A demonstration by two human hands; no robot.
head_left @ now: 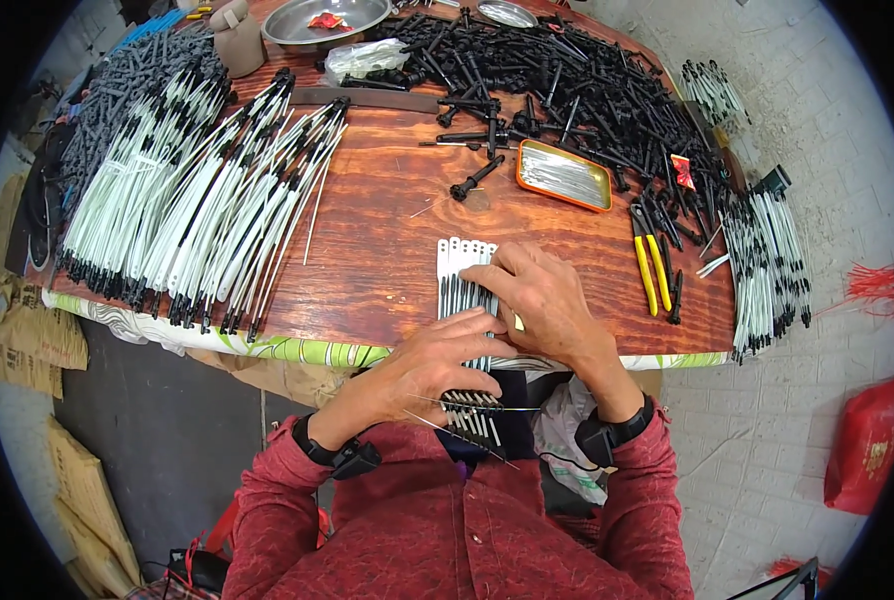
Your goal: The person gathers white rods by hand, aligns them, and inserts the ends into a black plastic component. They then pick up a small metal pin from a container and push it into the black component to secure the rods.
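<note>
A row of white flat-ended rods with black shafts [454, 262] lies side by side at the table's front edge, white tips pointing away from me. My left hand [432, 358] is wrapped over the row's near part, and a few thin metal wires [512, 408] stick out around that hand. Black ends of the rods [475, 425] poke out below it, past the edge. My right hand [547, 305] closes on the right side of the row, its fingers bent over the rods near their white tips. Its fingertips are partly hidden, so a small piece between them cannot be made out.
Bundles of white rods with black ends [197, 200] cover the left side. A heap of black plastic parts [567, 85] fills the back right. An orange-rimmed tin of metal pins [565, 176], yellow-handled pliers [652, 265] and a metal bowl [297, 32] stand around. More rods [767, 270] hang at the right edge.
</note>
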